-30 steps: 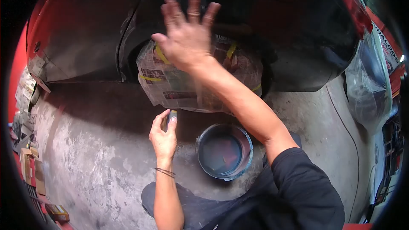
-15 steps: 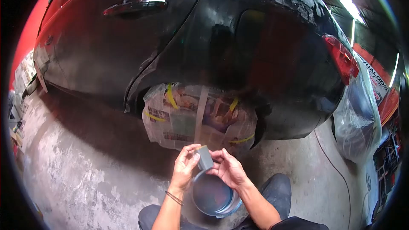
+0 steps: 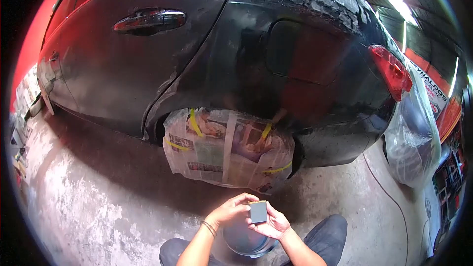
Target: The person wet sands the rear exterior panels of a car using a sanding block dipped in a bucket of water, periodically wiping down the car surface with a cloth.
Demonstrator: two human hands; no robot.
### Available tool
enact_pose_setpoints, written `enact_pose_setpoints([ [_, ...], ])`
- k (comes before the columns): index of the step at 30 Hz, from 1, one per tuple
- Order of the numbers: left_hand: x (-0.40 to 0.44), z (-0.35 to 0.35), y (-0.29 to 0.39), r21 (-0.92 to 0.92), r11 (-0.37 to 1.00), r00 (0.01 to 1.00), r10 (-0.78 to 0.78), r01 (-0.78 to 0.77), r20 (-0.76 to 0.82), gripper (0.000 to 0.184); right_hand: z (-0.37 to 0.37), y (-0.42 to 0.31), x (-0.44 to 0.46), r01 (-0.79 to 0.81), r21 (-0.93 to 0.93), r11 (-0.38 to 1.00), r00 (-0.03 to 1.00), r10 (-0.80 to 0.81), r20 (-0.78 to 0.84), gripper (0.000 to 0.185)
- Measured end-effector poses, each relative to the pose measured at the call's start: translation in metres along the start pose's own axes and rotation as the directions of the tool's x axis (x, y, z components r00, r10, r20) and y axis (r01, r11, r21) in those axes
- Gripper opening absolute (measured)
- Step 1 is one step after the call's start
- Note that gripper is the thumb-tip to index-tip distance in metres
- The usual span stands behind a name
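Above the bucket [image 3: 250, 254], a small grey block [image 3: 258, 212] is held between two bare hands, one flat face turned toward the camera and a thin yellowish edge shown along its top. By the left hand [image 3: 227, 213] the block is gripped at its left side and upper edge; the fingers are bent and kept close together, with only as much room left between them as is filled by the block. By the right hand [image 3: 275, 225] it is supported from the right and from below: the thumb is laid near the right edge, and the fingers are curled beneath the lower corner, partly hidden, so how firmly they are pressed cannot be told. Beyond the hands, well apart from them, the wheel cover [image 3: 209, 148] of paper and plastic is seen under the dark car [image 3: 128, 69].

Compared with half a second ago, the block has been turned from a slanted pose to a squarer one, and it has been brought from beside the bucket's upper rim to a place lower and farther right in the view. A second ago, it was held by the left hand alone, while the right hand was raised before the car with fingers spread.
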State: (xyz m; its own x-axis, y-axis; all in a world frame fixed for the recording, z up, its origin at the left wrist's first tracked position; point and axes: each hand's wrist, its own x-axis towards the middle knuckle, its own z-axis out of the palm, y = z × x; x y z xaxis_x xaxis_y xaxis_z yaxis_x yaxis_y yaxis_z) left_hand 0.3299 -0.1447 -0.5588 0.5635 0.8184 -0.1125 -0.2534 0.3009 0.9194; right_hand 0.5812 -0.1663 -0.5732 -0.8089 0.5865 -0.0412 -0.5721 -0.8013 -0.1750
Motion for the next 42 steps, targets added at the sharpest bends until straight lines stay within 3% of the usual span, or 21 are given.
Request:
enact_pose_setpoints([
  [2, 0.003, -0.006, -0.012, 0.415, 0.907, 0.988, -0.003, 0.066, -0.152, 0.053, -0.054, -0.001, -0.009, -0.011, -0.131, 0.991, 0.985, -0.012, -0.174, 0.059],
  [3, 0.0, -0.006, -0.017, 0.623, 0.752, 0.949, -0.014, 0.217, -0.314, 0.054, -0.067, 0.004, -0.008, -0.083, -0.258, 0.963, 0.948, -0.004, -0.319, 0.057],
  [7, 0.003, -0.021, -0.036, 0.834, 0.411, 0.925, -0.075, 0.369, -0.373, 0.049, -0.127, 0.035, 0.002, -0.435, -0.451, 0.78, 0.691, -0.032, -0.722, 0.049],
  [8, 0.004, -0.02, -0.036, 0.853, 0.365, 0.926, -0.081, 0.372, -0.37, 0.049, -0.13, 0.048, 0.007, -0.559, -0.575, 0.598, 0.625, -0.152, -0.766, 0.055],
  [9, 0.005, -0.018, -0.035, 0.871, 0.32, 0.927, -0.088, 0.373, -0.364, 0.049, -0.165, 0.055, 0.006, -0.63, -0.749, 0.206, 0.692, -0.288, -0.662, 0.061],
  [10, 0.006, -0.015, -0.033, 0.887, 0.276, 0.928, -0.095, 0.371, -0.359, 0.049, -0.165, 0.06, 0.011, -0.609, -0.76, -0.229, 0.778, -0.358, -0.516, 0.068],
  [14, 0.001, -0.004, -0.024, 0.921, 0.193, 0.937, -0.165, 0.338, -0.309, 0.051, -0.149, 0.073, 0.003, -0.606, -0.482, -0.633, 0.755, -0.266, -0.6, 0.063],
  [15, -0.002, 0.001, -0.017, 0.923, 0.19, 0.936, -0.179, 0.334, -0.302, 0.052, -0.172, 0.078, -0.002, -0.553, -0.482, -0.679, 0.798, -0.266, -0.54, 0.051],
  [19, -0.022, 0.014, -0.001, 0.903, 0.258, 0.939, -0.091, 0.344, -0.331, 0.052, -0.165, 0.061, 0.017, -0.312, -0.218, -0.925, 0.657, -0.044, -0.753, 0.036],
  [20, -0.031, 0.015, 0.008, 0.864, 0.283, 0.909, -0.096, 0.417, -0.407, 0.051, -0.145, 0.05, 0.014, -0.253, -0.219, -0.942, 0.728, -0.036, -0.685, 0.037],
  [22, -0.053, 0.018, 0.023, 0.761, 0.353, 0.833, -0.121, 0.544, -0.54, 0.048, -0.027, 0.002, 0.016, -0.138, -0.194, -0.971, 0.835, -0.009, -0.55, 0.039],
  [24, -0.069, 0.018, 0.016, 0.728, 0.45, 0.769, 0.129, 0.517, -0.626, 0.044, 0.105, -0.056, 0.024, -0.159, -0.268, -0.95, 0.937, -0.06, -0.343, 0.042],
  [26, -0.083, 0.028, -0.006, 0.632, 0.717, 0.599, 0.377, 0.293, -0.706, 0.039, 0.231, -0.118, 0.032, -0.037, -0.45, -0.892, 0.999, -0.038, -0.007, 0.049],
  [28, -0.107, 0.066, -0.008, 0.453, 0.859, 0.447, 0.317, 0.238, -0.836, 0.034, 0.386, -0.172, 0.053, 0.134, -0.416, -0.9, 0.969, 0.031, 0.245, 0.053],
  [30, -0.135, 0.107, -0.014, 0.22, 0.968, 0.292, 0.177, 0.123, -0.94, 0.03, 0.498, -0.216, 0.073, 0.198, -0.317, -0.928, 0.887, 0.032, 0.461, 0.052],
  [32, -0.182, 0.159, -0.004, 0.081, 0.995, 0.186, 0.07, 0.05, -0.98, 0.029, 0.58, -0.262, 0.102, 0.176, -0.16, -0.971, 0.844, 0.066, 0.532, 0.046],
  [33, -0.196, 0.184, 0.007, 0.017, 1.0, 0.132, 0.016, 0.009, -0.991, 0.028, 0.61, -0.283, 0.117, 0.185, -0.121, -0.975, 0.827, 0.088, 0.555, 0.049],
  [34, -0.214, 0.221, 0.048, -0.165, 0.986, 0.097, -0.166, 0.015, -0.981, 0.029, 0.634, -0.303, 0.133, 0.195, -0.079, -0.978, 0.807, 0.114, 0.579, 0.051],
  [36, -0.24, 0.273, 0.044, -0.063, 0.964, 0.031, -0.073, 0.259, -0.997, 0.029, 0.657, -0.344, 0.164, 0.191, 0.075, -0.979, 0.755, 0.195, 0.626, 0.054],
  [39, -0.248, 0.353, 0.022, -0.213, 0.9, -0.079, -0.198, 0.38, -0.977, 0.03, 0.655, -0.388, 0.178, 0.165, 0.2, -0.966, 0.744, 0.255, 0.617, 0.048],
  [42, -0.204, 0.438, 0.021, -0.215, 0.696, -0.223, -0.08, 0.685, -0.971, 0.034, 0.633, -0.412, 0.164, 0.184, 0.315, -0.931, 0.72, 0.346, 0.602, 0.049],
])
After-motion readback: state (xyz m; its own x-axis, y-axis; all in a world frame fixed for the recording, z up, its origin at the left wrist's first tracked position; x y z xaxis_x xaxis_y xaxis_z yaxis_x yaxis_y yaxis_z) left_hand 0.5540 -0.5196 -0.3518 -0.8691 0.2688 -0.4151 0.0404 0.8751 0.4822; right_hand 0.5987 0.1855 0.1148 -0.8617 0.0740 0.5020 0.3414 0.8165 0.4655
